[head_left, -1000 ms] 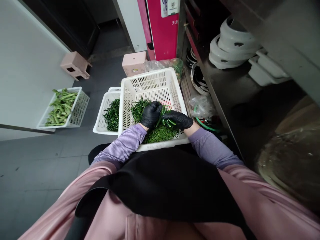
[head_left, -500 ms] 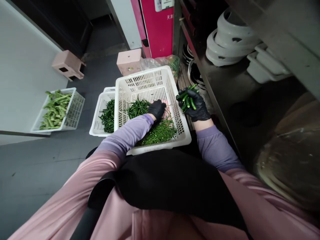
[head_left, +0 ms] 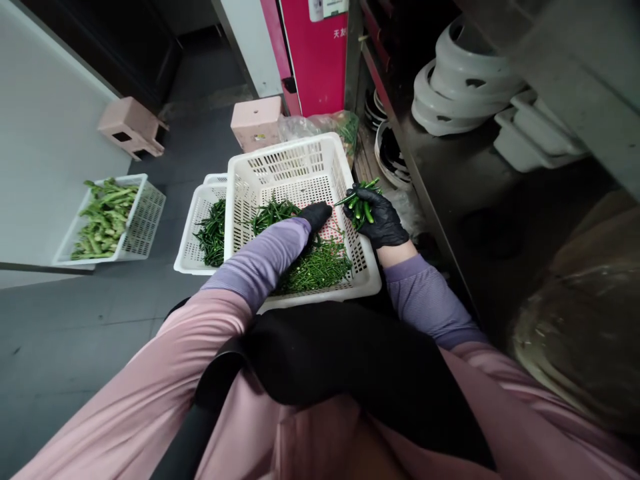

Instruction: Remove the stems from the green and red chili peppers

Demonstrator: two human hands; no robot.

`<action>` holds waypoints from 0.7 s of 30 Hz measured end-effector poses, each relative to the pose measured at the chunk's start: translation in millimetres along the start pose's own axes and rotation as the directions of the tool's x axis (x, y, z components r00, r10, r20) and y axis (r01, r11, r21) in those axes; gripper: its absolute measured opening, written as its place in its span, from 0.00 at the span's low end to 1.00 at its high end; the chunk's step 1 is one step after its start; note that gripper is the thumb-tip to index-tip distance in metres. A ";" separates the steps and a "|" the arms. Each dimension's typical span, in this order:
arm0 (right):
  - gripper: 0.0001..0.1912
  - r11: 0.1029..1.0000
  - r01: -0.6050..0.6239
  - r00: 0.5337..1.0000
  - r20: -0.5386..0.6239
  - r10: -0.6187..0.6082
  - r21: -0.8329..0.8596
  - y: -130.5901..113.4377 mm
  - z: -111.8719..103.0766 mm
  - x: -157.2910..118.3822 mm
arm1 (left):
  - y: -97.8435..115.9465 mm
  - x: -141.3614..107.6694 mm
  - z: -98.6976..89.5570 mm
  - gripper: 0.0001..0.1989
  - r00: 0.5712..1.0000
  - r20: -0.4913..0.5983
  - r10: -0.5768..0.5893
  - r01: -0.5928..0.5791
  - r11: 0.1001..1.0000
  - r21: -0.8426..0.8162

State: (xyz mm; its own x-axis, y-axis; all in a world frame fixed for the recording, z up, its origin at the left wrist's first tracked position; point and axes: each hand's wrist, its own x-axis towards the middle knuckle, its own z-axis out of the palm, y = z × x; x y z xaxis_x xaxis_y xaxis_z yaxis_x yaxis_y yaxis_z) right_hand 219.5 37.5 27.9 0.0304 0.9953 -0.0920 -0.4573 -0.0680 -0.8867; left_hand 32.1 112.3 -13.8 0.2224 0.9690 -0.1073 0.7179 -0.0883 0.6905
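Currently | right hand (head_left: 377, 217): curled around green peppers (head_left: 363, 208) by white basket (head_left: 323, 295) | left hand (head_left: 316, 215): inside it, back uppermost, grip unclear

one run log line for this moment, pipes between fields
left hand: inside white basket | right hand: holding green peppers by basket's right side | thin green stems: basket's near end

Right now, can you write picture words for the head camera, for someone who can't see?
A person's black-gloved right hand holds green chili peppers by the right rim of a white plastic basket, while the gloved left hand reaches into it, near a heap of thin green stems.
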 end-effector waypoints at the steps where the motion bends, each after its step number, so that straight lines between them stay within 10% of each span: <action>1: 0.14 0.999 -0.043 0.999 -0.004 0.043 0.030 3.4 -2.3 3.9 | 4.0 0.0 -10.5 0.16 1.000 -0.012 -0.021 0.020 0.999 -0.034; 5: 0.12 0.953 -0.289 0.957 0.047 0.285 0.087 12.3 0.1 14.7 | 23.9 -22.3 -61.7 0.13 0.982 -0.085 -0.168 0.103 0.859 -0.502; 10: 0.12 0.891 -0.450 0.854 0.263 0.449 -0.060 19.3 29.7 -10.8 | 31.6 -89.0 -88.8 0.14 0.988 0.087 -0.126 0.142 0.551 -0.822; 21: 0.16 0.896 -0.422 0.811 0.386 0.440 -0.135 29.3 46.9 -44.7 | 27.5 -119.7 -70.5 0.21 0.951 -0.268 -0.157 -0.001 0.862 -0.507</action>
State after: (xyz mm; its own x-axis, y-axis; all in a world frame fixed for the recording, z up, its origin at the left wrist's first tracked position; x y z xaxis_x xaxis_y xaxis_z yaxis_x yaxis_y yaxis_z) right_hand 163.1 -5.8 27.3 -0.5194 0.8037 -0.2902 -0.3026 -0.4906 -0.8172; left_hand -21.3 10.2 68.5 -0.0777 0.9968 -0.0185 0.2841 0.0399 0.9580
